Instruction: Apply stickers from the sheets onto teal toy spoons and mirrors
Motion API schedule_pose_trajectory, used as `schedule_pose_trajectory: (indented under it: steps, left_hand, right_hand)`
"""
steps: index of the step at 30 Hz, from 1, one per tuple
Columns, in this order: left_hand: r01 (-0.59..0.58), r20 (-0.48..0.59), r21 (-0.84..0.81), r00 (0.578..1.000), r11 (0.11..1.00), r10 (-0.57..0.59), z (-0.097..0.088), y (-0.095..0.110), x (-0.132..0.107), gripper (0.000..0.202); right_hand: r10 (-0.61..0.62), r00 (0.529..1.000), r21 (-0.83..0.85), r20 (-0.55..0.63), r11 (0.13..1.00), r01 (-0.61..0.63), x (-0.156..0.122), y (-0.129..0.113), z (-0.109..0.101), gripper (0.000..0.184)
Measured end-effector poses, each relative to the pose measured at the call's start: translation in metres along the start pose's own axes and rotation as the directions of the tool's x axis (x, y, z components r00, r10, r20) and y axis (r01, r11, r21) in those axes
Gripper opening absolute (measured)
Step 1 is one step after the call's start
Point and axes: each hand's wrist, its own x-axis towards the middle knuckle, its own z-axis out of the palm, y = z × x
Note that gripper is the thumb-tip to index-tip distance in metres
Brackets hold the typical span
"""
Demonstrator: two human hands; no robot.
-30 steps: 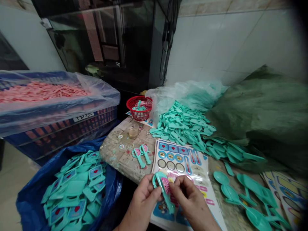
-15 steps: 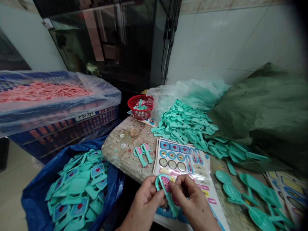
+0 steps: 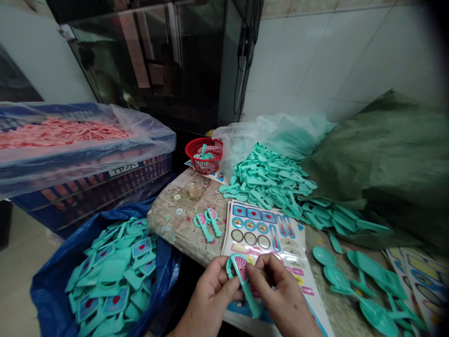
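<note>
Between my two hands is a teal plastic toy piece (image 3: 251,299) with a handle, a curved loop and a pink fan-patterned sticker. My left hand (image 3: 216,292) grips its loop side, thumb and fingers closed. From the right, my right hand (image 3: 277,290) pinches at the sticker's edge, its thumb against the piece. Under the hands lies a stack of sticker sheets (image 3: 250,238) printed with hearts, circles and thermometers. Two similar teal pieces with pink stickers (image 3: 206,223) rest on the table to the left of the sheets.
A heap of teal pieces (image 3: 270,178) spills from a clear bag at the back. Spoon-shaped teal parts (image 3: 336,278) lie right. A red basket (image 3: 204,157) and small cup (image 3: 195,189) stand behind. At left are a blue bag (image 3: 45,290) and a blue crate (image 3: 87,187).
The view has shifted very slightly. Both hands keep the same hold on the teal toy piece.
</note>
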Motion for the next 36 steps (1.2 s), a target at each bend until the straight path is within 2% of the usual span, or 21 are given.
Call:
schedule_pose_trajectory:
  steps: [3,9,16,21,36]
  left_hand:
    - [-0.009,0.008,-0.006,1.0,1.0,0.009,-0.0008,-0.0019,-0.0006,0.024]
    - [-0.009,0.005,-0.033,1.0,0.999,0.009,-0.0044,-0.0069,0.0008,0.022]
    - [-0.003,0.008,-0.038,1.0,0.999,0.004,-0.0031,-0.0048,-0.001,0.023]
    - [-0.001,0.012,-0.02,1.0,1.0,0.001,-0.0031,-0.0041,-0.0034,0.022]
    - [0.003,0.006,0.021,1.0,1.0,-0.003,-0.0057,-0.0013,-0.0039,0.021]
  right_hand:
    - [-0.002,1.0,-0.002,0.01,1.0,0.002,-0.0007,0.0001,-0.0006,0.031]
    - [0.056,0.998,0.102,0.01,0.993,-0.057,-0.0026,0.0025,-0.0021,0.033]
    - [0.039,0.999,0.107,0.024,0.993,-0.041,-0.0002,0.0064,-0.0005,0.032]
    - [0.046,0.999,0.082,0.007,0.996,-0.047,-0.0012,0.0049,-0.0003,0.032]
    - [-0.034,0.999,-0.006,-0.014,0.999,0.034,0.0001,0.0018,0.0025,0.029]
